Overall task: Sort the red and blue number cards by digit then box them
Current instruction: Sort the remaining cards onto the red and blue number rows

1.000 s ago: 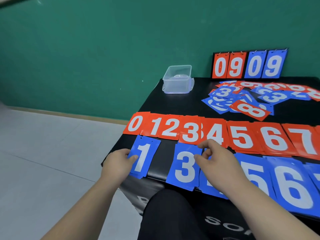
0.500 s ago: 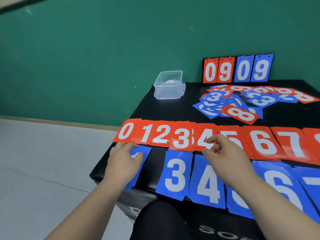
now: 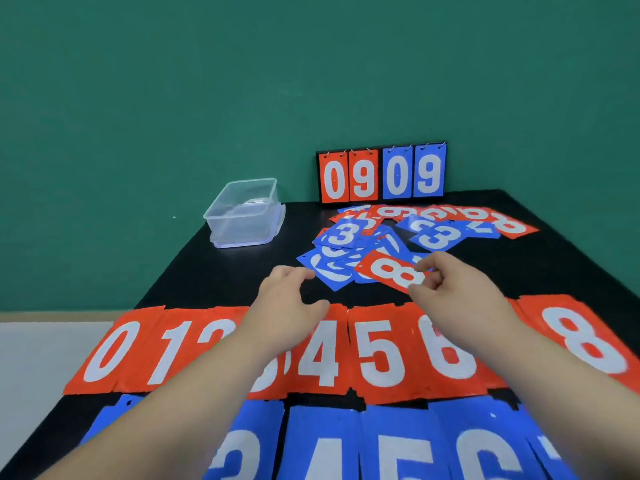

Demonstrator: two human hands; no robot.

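The right hand has been moved to the pile, the red 8 card pinched (left hand slack, empty); sorting is resumed

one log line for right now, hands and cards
step: pick from loose pile | right hand: pinches red 8 card | left hand: open, by pile edge | clear box: back left

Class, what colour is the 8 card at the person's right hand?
The 8 card is red, white digit; head view.
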